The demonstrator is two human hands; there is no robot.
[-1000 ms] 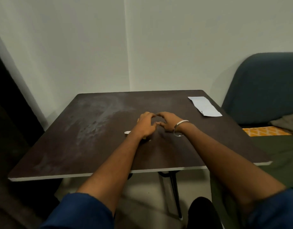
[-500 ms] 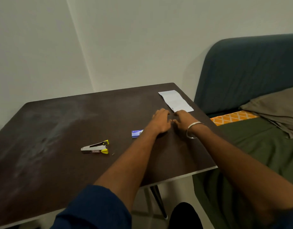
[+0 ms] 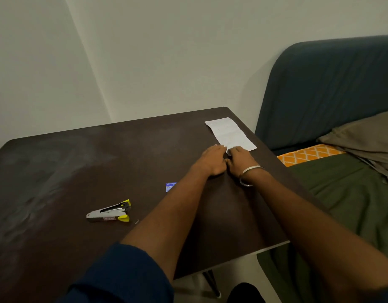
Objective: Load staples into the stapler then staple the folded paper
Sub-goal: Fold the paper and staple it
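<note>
A folded white paper [image 3: 229,132] lies at the far right corner of the dark table [image 3: 57,171]. My left hand [image 3: 213,159] and my right hand [image 3: 241,158] lie side by side, palms down, with their fingertips at the paper's near edge; the right fingertips overlap its corner. Neither hand holds anything that I can see. A silver and yellow stapler [image 3: 110,212] rests on the table to the left, apart from both hands. A small blue staple box [image 3: 170,186] lies beside my left forearm, partly hidden by it.
A loose staple bit [image 3: 136,221] lies just right of the stapler. A blue sofa [image 3: 324,90] with a grey cushion [image 3: 368,136] and green cover stands close to the table's right edge. Walls meet behind the table.
Both hands have slid from the table's middle toward the paper at the far right and now touch its near edge. The stapler and staple box came into view as my head turned.
</note>
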